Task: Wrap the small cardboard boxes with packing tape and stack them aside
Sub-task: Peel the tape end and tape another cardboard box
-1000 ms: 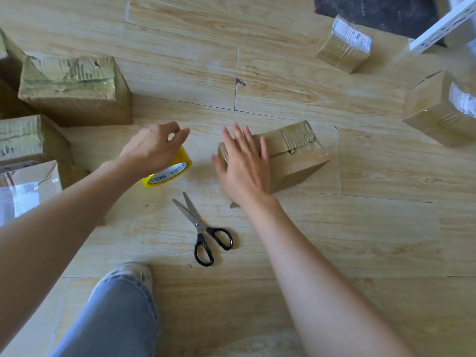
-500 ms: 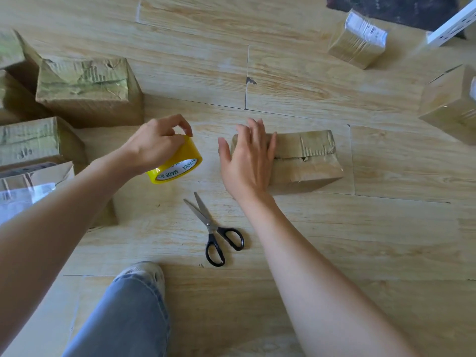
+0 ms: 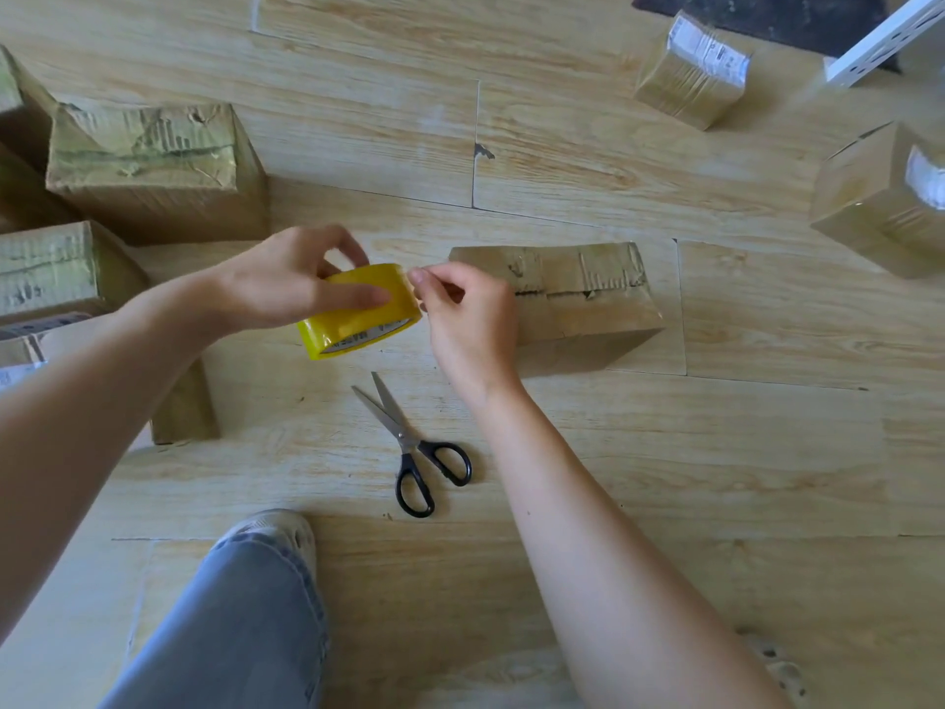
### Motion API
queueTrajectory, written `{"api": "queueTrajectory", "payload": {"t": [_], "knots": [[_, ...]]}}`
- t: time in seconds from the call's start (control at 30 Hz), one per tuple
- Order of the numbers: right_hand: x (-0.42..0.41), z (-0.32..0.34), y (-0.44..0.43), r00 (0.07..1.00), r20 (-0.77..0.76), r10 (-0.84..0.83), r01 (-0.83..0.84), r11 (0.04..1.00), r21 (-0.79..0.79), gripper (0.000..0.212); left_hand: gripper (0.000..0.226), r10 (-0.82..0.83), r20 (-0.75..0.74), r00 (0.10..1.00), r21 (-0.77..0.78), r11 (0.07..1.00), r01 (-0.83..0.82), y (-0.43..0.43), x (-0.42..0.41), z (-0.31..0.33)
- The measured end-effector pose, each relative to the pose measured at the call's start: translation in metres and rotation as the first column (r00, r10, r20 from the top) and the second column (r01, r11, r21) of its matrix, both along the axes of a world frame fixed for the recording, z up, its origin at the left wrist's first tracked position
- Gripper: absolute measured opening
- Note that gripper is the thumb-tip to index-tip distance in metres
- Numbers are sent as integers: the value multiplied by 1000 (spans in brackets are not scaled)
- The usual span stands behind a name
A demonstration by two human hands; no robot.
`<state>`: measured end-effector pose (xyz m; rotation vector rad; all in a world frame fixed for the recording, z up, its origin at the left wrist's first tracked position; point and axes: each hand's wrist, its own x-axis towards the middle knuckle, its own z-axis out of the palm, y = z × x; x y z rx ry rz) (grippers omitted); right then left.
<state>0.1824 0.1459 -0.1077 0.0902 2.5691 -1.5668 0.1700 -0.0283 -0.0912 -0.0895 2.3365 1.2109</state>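
As left hand (image 3: 286,281) grips the tape roll (image 3: 358,327), right fingers (image 3: 423,279) pinch it

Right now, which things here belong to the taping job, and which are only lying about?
In the job: tape roll, held by the left hand, with the right hand pinching at its edge; middle box; scissors, untouched.
Lying about: left boxes; wrapped boxes at the right; white rail; dark mat.
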Motion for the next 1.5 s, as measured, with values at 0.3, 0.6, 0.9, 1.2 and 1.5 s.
{"api": "queueTrajectory", "payload": {"t": [0.3, 0.6, 0.9, 1.2, 1.5], "knots": [[2, 19, 34, 996, 47, -70, 72, 996, -43, 17, 79, -33, -11, 999, -246, 969, 29, 19, -3, -3], [-18, 31, 76, 987, 4, -163, 163, 986, 13, 15, 72, -2, 0, 1000, -327, 945, 2, 11, 0, -7], [-32, 9, 90, 984, 25, -178, 165, 948, 271, 38, 58, 73, -37, 997, -335, 939, -82, 21, -3, -24], [-30, -3, 83, 985, -147, -92, 154, 852, 500, 33, 59, 61, -20, 998, -394, 917, -64, 21, -14, -35], [-17, -18, 82, 909, -416, 10, 251, 784, 567, 17, 65, 23, -31, 999, -415, 909, -34, 22, -18, -46]]}}
